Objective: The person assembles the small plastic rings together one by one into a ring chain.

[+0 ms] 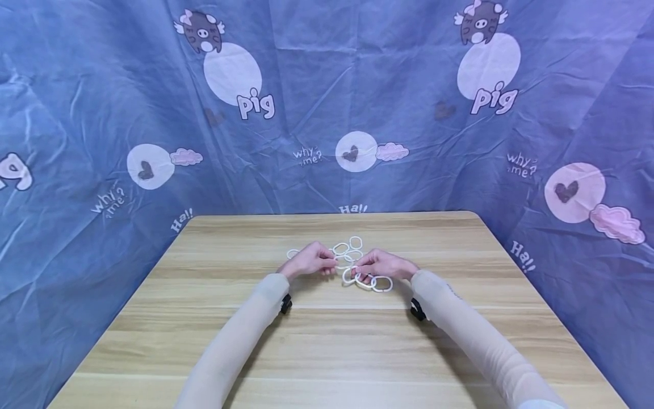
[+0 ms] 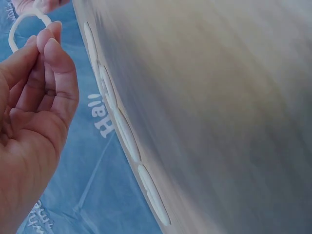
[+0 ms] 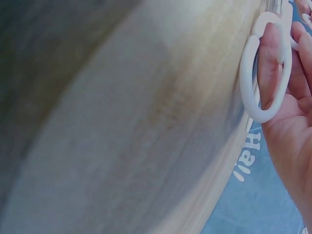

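Observation:
My left hand point(image 1: 313, 259) pinches a white oval plastic link point(image 2: 13, 31) between thumb and fingertips, near the middle of the table's far half. Facing it, my right hand point(image 1: 382, 264) holds a short chain of similar white links, its fingers curled and partly hidden in the head view. From that chain one link point(image 1: 382, 290) hangs at the outer end, joined to another link point(image 1: 365, 286). In the right wrist view a hanging link point(image 3: 262, 116) loops in front of the fingers, with a small split in its side. The two hands are close together.
Behind the hands, more white links point(image 1: 355, 238) lie on the wooden table point(image 1: 347, 352). Another link point(image 1: 292, 250) shows left of my left hand. The left wrist view shows several links point(image 2: 127, 132) lying in a joined row. A blue printed cloth point(image 1: 317, 79) hangs behind the table.

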Action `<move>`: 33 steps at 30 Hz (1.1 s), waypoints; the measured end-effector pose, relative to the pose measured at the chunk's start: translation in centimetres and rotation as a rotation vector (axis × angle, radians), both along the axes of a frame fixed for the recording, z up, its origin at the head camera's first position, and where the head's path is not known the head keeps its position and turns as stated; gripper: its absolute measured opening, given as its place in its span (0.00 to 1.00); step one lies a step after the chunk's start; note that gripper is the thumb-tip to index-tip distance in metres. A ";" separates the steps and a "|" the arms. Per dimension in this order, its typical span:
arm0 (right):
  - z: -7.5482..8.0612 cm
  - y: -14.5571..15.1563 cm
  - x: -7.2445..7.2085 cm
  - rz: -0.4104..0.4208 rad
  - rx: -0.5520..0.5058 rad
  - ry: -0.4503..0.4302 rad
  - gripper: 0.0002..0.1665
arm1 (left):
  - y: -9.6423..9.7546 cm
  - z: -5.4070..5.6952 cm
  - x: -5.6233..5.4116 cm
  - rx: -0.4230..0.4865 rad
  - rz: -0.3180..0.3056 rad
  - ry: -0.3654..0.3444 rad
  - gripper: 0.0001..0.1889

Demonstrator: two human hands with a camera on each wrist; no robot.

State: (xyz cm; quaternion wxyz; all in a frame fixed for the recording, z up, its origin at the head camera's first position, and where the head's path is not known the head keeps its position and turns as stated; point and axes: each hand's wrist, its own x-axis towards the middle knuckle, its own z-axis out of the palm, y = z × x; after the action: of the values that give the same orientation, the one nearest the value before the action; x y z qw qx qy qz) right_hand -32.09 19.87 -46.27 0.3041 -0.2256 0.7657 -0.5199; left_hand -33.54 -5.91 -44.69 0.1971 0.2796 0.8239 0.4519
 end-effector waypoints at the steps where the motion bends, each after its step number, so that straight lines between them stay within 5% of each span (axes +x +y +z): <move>1: 0.0 0.0 0.0 -0.002 0.005 0.000 0.13 | 0.1 0.0 0.0 0.001 -0.001 -0.001 0.08; 33: 0.1 0.1 -0.1 0.038 0.033 0.068 0.15 | 1.4 0.4 0.6 -0.002 -0.021 0.051 0.06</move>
State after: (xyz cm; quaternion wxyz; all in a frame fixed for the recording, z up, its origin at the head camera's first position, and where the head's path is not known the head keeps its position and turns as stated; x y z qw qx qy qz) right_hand -32.16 19.95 -46.16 0.2911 -0.2527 0.7797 -0.4935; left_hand -32.99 -4.52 -44.25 0.1807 0.2994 0.8262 0.4416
